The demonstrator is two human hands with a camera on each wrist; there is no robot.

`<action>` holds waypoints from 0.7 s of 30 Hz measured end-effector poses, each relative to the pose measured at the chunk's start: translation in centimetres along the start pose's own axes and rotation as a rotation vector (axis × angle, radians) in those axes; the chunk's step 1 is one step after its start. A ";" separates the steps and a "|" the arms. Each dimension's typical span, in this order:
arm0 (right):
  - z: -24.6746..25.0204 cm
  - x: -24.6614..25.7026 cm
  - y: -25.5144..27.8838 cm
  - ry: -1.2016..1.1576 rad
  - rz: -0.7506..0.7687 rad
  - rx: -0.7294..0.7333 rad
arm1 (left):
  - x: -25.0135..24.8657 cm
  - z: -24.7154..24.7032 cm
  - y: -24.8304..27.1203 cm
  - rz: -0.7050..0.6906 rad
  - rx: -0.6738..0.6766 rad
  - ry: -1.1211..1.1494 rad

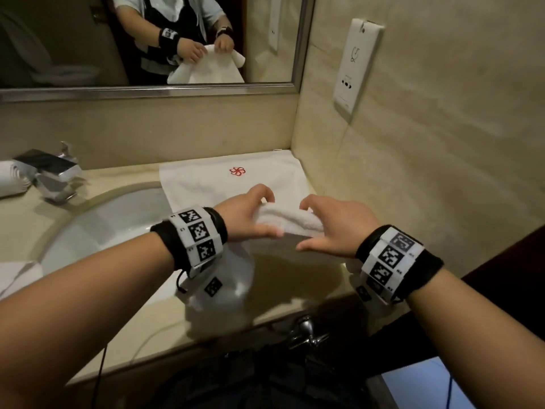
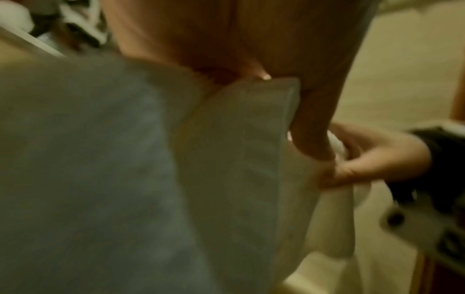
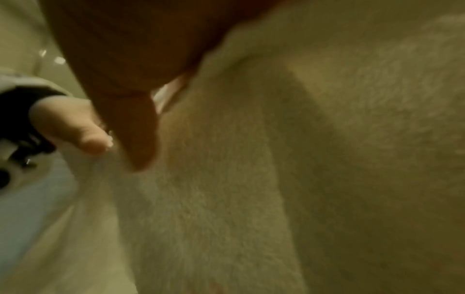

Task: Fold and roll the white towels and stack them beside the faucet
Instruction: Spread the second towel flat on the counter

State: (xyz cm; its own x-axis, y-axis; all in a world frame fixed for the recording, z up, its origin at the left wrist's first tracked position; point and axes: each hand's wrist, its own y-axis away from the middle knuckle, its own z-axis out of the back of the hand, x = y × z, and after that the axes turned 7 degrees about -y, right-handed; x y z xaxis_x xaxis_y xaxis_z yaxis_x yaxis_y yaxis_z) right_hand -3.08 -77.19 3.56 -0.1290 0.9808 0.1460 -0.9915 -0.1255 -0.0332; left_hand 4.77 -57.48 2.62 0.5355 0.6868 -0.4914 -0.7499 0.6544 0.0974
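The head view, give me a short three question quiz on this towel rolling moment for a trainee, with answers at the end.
1. True or false: both hands grip the same white towel.
2. Multiple choice: the red flower logo is on A) the rolled towel by the faucet, B) the flat cloth in the counter corner, C) the wall panel.
3. Fill in: a finished roll lies just left of the ____.

Key:
1. True: the left hand and right hand hold the half-rolled towel above the counter.
2. B: the flat cloth.
3. Faucet, beside the rolled towel.
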 end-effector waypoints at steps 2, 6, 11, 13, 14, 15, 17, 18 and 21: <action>-0.5 -0.1 0.5 0.059 0.024 -0.022 | 0.1 -0.5 0.7 -0.021 0.071 -0.271; -1.1 -0.6 1.5 -0.086 -0.030 -0.063 | 0.8 -1.1 2.3 0.049 -0.010 -0.399; -2.2 -2.5 4.0 -0.237 -0.088 -0.050 | 4.2 -0.9 6.3 0.165 -0.073 -0.444; -3.0 -3.3 5.1 -0.319 -0.158 -0.034 | 5.7 -1.3 8.4 0.224 -0.045 -0.449; -3.4 -3.6 5.7 -0.349 -0.193 -0.026 | 6.3 -1.4 9.4 0.246 -0.029 -0.441; -3.8 -3.8 6.2 -0.368 -0.220 -0.007 | 6.8 -1.7 10.6 0.260 -0.009 -0.424; -4.7 -4.0 7.1 -0.365 -0.238 0.072 | 7.2 -1.9 12.6 0.259 0.062 -0.350; -5.3 -3.9 7.5 -0.361 -0.232 0.147 | 7.2 -2.3 13.6 0.259 0.128 -0.300; -6.7 -3.8 8.4 -0.304 -0.236 0.429 | 7.0 -3.9 16.0 0.252 0.385 -0.233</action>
State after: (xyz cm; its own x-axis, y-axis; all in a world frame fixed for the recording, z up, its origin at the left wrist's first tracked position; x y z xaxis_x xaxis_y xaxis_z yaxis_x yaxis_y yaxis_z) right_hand -10.84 -80.94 -3.85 0.1611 0.9106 0.3805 -0.9029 -0.0197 0.4294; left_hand -4.95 -43.46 -2.58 0.4620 0.8618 -0.2095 -0.6929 0.4982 0.5212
